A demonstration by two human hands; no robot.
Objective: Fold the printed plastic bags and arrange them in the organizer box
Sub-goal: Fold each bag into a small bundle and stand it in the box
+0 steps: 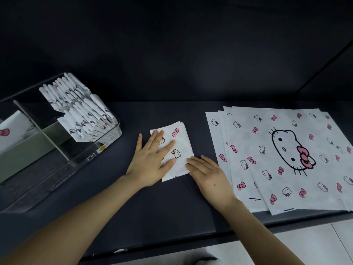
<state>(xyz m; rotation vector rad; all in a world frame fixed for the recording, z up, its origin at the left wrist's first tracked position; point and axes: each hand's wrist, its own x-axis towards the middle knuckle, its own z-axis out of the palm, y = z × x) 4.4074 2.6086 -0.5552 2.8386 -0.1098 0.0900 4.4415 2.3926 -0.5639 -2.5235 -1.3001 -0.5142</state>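
Broadly, a dark table (172, 211) filled the lower half of the view. On its right lay a fanned stack of flat printed bags (267, 188), white with pink bows and small cat faces. The top one carried a large cat face with a pink bow. The stack's right side was cut off by the frame, so how many lay there could not be told.

On the left sat the clear organizer box (47, 180), split by dividers, its left end also cropped. Its far right compartment held folded bags (84, 115) packed on edge in two leaning rows. A compartment at the left edge held another printed piece (11, 127) with a pink bow, mostly out of view. Lettering on the box's near wall was hard to read.

Between box and stack, apart from both, the bag being folded (180, 148) lay flat on the table as a narrow rectangle. Its long axis ran away from the person, the far end tilted slightly left. Part of its left side was hidden under the left hand (150, 161), which lay flat with straight, spread fingers pressing it down and gripped nothing. The right hand (208, 175) also rested flat, its straight fingertips touching the bag's near right edge, grasping nothing.
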